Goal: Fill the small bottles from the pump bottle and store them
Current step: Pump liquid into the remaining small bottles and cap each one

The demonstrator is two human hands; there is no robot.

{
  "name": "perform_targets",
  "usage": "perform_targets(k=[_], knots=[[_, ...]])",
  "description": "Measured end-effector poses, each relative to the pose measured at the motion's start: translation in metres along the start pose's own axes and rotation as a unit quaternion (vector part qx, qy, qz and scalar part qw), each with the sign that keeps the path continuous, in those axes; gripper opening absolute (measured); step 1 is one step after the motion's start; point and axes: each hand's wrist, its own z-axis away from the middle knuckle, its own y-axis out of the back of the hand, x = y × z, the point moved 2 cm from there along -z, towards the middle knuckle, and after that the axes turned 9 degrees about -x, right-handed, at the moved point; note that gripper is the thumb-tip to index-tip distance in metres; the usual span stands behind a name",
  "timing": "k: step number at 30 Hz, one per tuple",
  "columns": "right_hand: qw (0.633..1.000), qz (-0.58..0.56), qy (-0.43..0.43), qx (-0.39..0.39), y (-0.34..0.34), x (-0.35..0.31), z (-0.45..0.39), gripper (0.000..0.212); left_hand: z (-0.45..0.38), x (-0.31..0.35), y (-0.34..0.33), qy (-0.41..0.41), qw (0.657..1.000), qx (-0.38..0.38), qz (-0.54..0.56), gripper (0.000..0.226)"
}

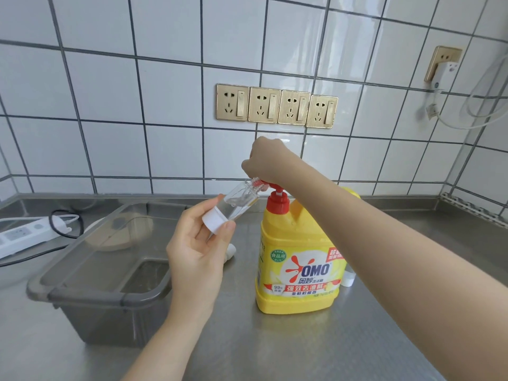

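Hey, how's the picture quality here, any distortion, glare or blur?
Head view: wide-angle bend curves the tile lines near the edges; soft glare on the steel counter; the small bottle held by the left hand looks smeared at its mouth, under the right hand; the detergent bottle label is sharp.

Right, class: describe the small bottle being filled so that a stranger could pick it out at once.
Start at the big yellow pump bottle on the steel counter. At its red pump head, the left hand holds a small clear bottle tilted, mouth to the spout. Unlike the other white-capped pieces lying on the counter, it has a white base and is lifted.
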Motion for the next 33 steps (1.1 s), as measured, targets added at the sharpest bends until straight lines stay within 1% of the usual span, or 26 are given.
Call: perform_targets(k=[3,6,7,9,11,14,18,26,31,33], knots=[[1.000,-0.021,-0.015,-0.017,-0.006,0.004,0.000,0.022,0.000,-0.004,0.001,0.005,1.000,0.007,-0.005,0.033],[0.998,-0.047,-0.026,-0.021,-0.010,0.007,0.002,0.009,0.001,-0.010,0.003,0.008,1.000,0.005,-0.024,0.034],[0.998,-0.057,-0.025,-0.016,-0.010,0.008,0.002,0.009,0.002,-0.011,0.004,0.009,1.000,0.005,-0.027,0.034],[0.997,-0.067,-0.020,-0.010,-0.010,0.007,0.002,0.022,0.001,-0.011,0.005,0.007,1.000,0.006,-0.028,0.035],[0.997,-0.075,-0.015,-0.004,-0.008,0.006,0.002,0.027,0.000,-0.009,0.003,0.007,1.000,0.000,-0.024,0.035],[0.998,-0.067,0.001,-0.001,0.001,0.003,0.004,0.026,-0.001,-0.006,0.002,0.018,1.000,-0.020,-0.015,0.037],[0.998,-0.051,0.025,-0.015,0.011,-0.001,0.006,0.030,-0.002,-0.003,0.002,0.013,0.999,-0.038,-0.021,0.039],[0.998,-0.050,0.027,0.008,0.017,-0.002,0.004,0.029,-0.002,0.005,-0.001,-0.006,0.999,-0.031,-0.006,0.035],[0.999,-0.039,0.022,-0.004,0.015,-0.004,0.006,0.026,0.000,0.007,-0.002,-0.004,1.000,-0.028,0.007,0.033],[0.999,-0.032,0.018,0.007,0.014,-0.004,0.005,0.026,-0.001,0.006,-0.001,0.000,1.000,-0.023,0.006,0.033]])
